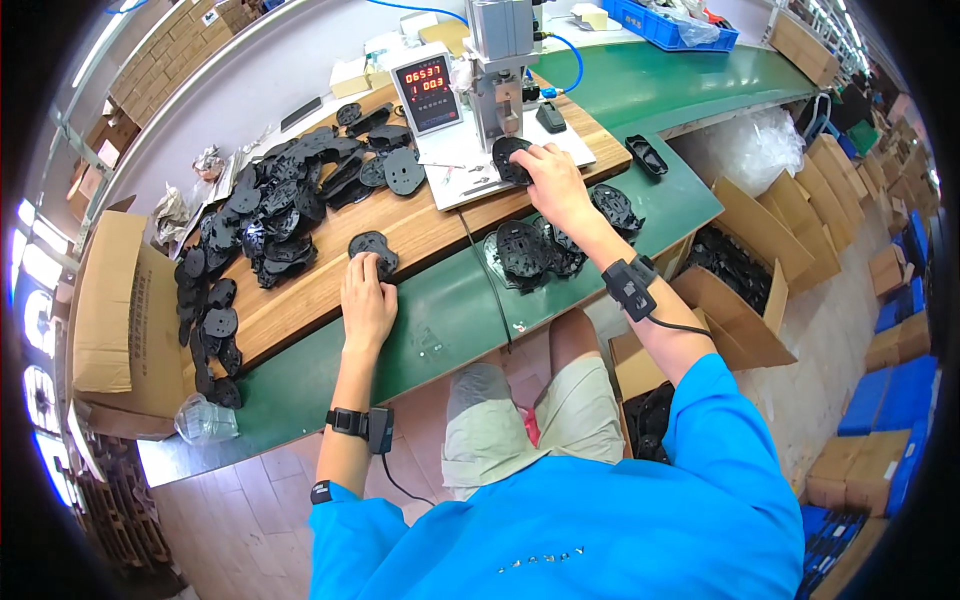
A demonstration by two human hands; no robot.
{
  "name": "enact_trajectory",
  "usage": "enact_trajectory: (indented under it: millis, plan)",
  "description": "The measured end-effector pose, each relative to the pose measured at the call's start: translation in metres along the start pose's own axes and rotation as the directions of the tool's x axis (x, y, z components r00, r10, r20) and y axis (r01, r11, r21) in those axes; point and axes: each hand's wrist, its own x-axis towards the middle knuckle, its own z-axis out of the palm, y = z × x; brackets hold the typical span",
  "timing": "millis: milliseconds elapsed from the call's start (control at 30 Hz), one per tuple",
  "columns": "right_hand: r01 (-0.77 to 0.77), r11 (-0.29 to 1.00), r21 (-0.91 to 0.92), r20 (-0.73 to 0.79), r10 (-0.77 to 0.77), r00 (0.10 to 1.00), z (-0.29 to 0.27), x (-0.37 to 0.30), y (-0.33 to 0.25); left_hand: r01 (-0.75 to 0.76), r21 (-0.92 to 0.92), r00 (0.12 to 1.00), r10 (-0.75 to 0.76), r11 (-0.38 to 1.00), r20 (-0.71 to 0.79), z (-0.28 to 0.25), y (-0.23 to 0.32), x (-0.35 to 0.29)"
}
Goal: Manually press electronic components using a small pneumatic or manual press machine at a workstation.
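Observation:
My right hand (556, 186) grips a flat black plastic part (510, 162) at the head of a bench press (498, 105), above its white base plate (450, 192). On the near edge of the wooden board, another black plastic part (374, 246) lies under the fingertips of my left hand (367, 305), which are closed on its near side. Left of the press spreads a large heap of similar black parts (285, 195). To the right of the base plate, more black parts (525, 252) sit in a small pile on the green bench.
A counter box with a red display (426, 88) stands by the press. A dark cable (485, 265) hangs over the bench edge. Cardboard boxes stand left (125, 310) and right (745, 270). A blue crate (670, 25) sits at the back, and a clear plastic cup (205, 420) at the left corner.

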Motion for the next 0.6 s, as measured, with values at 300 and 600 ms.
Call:
enact_trajectory:
  millis: [300, 600]
  plan:
    - [0.023, 0.999, -0.024, -0.007, -0.023, 1.000, 0.003, -0.008, -0.001, 0.038, -0.092, 0.989, -0.051, 0.995, -0.137, 0.018, 0.003, -0.007]
    - [0.105, 0.989, -0.109, -0.038, -0.110, 0.993, 0.005, -0.005, -0.004, 0.021, -0.085, 0.986, -0.035, 0.996, -0.164, 0.015, 0.004, -0.007]
